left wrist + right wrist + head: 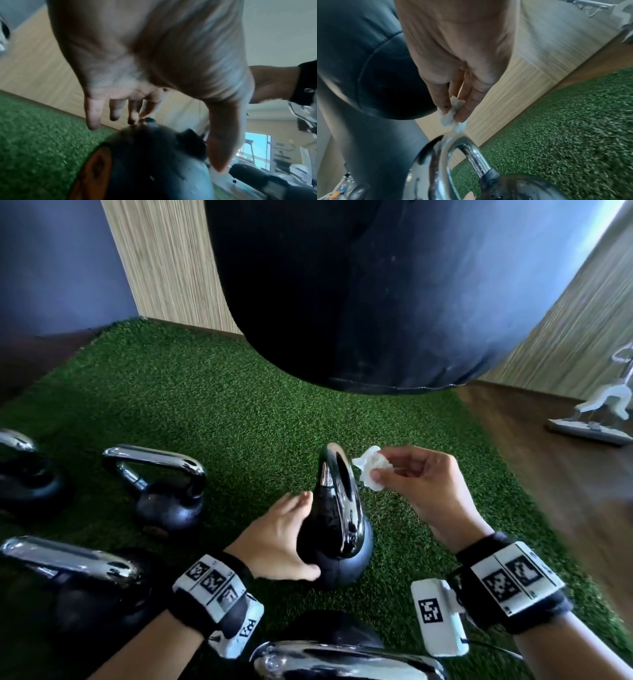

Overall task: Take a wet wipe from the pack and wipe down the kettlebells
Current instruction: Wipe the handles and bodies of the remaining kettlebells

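Note:
A black kettlebell [346,556] with a chrome handle [337,474] stands on the green turf in the middle of the head view. My left hand [291,529] braces its round body from the left, with the fingers straight along the side and the thumb low at the front. In the left wrist view the left hand [137,81] reaches down over the kettlebell [150,155]. My right hand [421,491] pinches a crumpled white wipe [371,469] just right of the handle's top. In the right wrist view the wipe [452,116] hangs right above the handle [450,155]. The wipe pack is out of view.
Other kettlebells stand at the left [164,494], far left [27,474], lower left [85,587] and bottom edge [342,655]. A large black punching bag [359,296] hangs close behind. A white figurine [596,412] stands on the wood floor at the right.

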{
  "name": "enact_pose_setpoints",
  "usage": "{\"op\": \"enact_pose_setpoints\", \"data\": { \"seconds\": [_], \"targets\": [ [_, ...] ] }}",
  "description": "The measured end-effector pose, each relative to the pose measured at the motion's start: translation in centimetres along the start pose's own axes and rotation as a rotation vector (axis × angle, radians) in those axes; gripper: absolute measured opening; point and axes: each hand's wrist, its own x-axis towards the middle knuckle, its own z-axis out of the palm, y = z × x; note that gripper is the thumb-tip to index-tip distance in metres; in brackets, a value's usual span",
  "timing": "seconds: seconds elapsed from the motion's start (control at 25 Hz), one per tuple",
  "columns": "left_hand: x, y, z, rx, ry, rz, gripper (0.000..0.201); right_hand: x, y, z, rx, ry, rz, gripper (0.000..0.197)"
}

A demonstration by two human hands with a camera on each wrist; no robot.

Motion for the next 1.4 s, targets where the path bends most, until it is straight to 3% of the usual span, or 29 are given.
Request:
{"op": "enact_pose_setpoints", "data": {
  "seconds": [0.08, 0.16, 0.36, 0.52, 0.76, 0.88, 0.96, 1.08, 1.24, 1.4],
  "targets": [
    [1.0, 1.8, 1.9, 0.083, 0.071, -0.041, 0.150, 0.2, 1.2, -0.5, 0.005, 0.040, 0.050, 0.032],
    [2.3, 3.1, 3.5, 0.083, 0.197, -0.098, 0.154, 0.3, 2.3, -0.9, 0.047, 0.060, 0.071, 0.032],
    [4.2, 2.7, 5.9, 0.077, 0.397, -0.033, 0.120, 0.6, 4.1, -1.9, 0.062, 0.080, 0.113, 0.033],
    [4.5, 2.3, 6.6, 0.060, 0.461, -0.024, 0.118, 1.0, 5.5, -1.4, 0.078, 0.081, 0.170, 0.033],
    [5.4, 0.1, 6.2, 0.073, 0.383, 0.124, 0.117, 1.9, 6.5, -1.0, 0.119, 0.009, 0.271, 0.029],
    [5.1, -1.0, 3.4, -0.180, 0.201, 0.212, 0.105, 2.0, 7.4, -0.5, 0.132, 0.022, 0.320, 0.027],
    [5.2, -1.8, 2.3, -0.238, 0.164, 0.285, 0.101, 2.1, 7.8, 0.6, 0.127, 0.076, 0.338, 0.024],
    [5.0, -1.9, 2.1, -0.229, 0.159, 0.293, 0.112, 2.8, 8.6, 2.8, 0.159, 0.115, 0.304, 0.024],
    [4.7, -1.6, 2.0, -0.218, 0.149, 0.267, 0.118, 3.8, 9.9, 5.2, 0.041, 0.047, 0.282, 0.044],
    [4.2, -1.1, 1.5, -0.228, 0.151, 0.252, 0.115, 5.8, 9.5, 4.7, -0.042, 0.075, 0.271, 0.040]
  ]
}}
